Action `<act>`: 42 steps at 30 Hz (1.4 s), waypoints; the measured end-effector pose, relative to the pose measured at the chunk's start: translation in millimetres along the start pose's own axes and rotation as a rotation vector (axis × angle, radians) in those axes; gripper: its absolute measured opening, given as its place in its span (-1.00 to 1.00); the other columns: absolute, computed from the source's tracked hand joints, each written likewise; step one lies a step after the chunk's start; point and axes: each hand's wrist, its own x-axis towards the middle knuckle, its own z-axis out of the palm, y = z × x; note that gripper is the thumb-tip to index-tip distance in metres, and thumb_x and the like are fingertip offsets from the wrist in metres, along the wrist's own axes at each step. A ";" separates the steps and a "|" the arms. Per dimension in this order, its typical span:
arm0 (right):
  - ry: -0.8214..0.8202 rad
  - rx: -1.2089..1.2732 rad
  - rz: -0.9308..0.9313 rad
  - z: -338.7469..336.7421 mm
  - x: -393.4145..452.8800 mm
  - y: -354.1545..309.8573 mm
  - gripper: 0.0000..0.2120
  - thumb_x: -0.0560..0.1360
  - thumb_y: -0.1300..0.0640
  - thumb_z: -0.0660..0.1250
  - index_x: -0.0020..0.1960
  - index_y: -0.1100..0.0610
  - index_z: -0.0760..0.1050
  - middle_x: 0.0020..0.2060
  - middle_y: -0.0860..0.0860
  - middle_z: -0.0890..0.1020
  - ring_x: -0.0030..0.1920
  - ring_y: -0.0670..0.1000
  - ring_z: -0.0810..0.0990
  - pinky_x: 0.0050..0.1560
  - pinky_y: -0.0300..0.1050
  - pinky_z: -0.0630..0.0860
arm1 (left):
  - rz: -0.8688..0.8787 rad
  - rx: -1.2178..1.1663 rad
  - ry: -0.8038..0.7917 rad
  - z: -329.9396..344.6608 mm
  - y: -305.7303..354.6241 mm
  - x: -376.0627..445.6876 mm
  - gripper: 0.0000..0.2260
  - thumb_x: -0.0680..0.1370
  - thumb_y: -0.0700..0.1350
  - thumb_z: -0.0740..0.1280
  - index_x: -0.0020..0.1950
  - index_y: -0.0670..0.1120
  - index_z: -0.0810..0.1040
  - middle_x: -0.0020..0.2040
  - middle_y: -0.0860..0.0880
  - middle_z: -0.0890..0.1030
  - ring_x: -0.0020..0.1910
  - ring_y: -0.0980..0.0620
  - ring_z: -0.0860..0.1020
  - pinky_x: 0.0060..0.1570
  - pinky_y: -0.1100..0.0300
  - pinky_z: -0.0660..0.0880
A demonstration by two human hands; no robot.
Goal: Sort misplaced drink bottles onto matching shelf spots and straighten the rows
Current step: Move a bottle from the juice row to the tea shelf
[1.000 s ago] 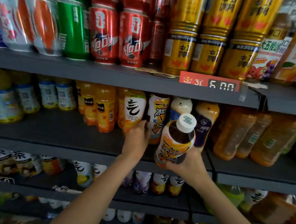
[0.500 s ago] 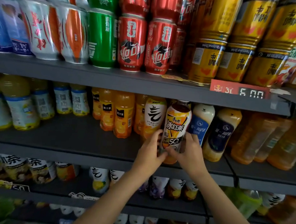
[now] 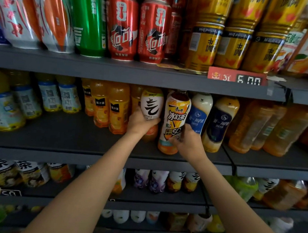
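An iced-tea bottle [image 3: 174, 121] with a yellow and orange label stands upright on the middle shelf [image 3: 76, 142]. My right hand [image 3: 186, 141] grips its lower right side. To its left stands a bottle with a white label and a black character [image 3: 151, 103]. My left hand [image 3: 142, 122] is wrapped around the lower half of that white-label bottle. The two bottles stand side by side, close together. Right of the iced tea are two cream bottles with blue labels [image 3: 198, 112].
Orange juice bottles [image 3: 114, 108] stand left of my left hand, and pale amber bottles [image 3: 257, 126] fill the shelf's right end. Cans [image 3: 122, 28] line the top shelf above a red price tag [image 3: 236, 78]. Lower shelves hold more bottles [image 3: 160, 181].
My right hand has set the tilted iced-tea bottle upright into the row. My left hand moved from the iced tea onto the white-label bottle. The view has moved closer.
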 end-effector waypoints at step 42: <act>-0.603 0.378 0.091 182.0 -119.2 -77.8 -0.56 0.26 -0.06 0.56 0.06 0.06 0.54 -0.09 -0.04 0.64 -0.07 -0.10 0.60 -0.19 -0.32 0.57 | -0.238 0.437 -0.243 -149.6 -161.5 -185.3 -0.56 0.27 0.10 0.55 0.04 -0.05 0.53 -0.12 0.06 0.61 -0.14 0.11 0.56 -0.22 0.24 0.49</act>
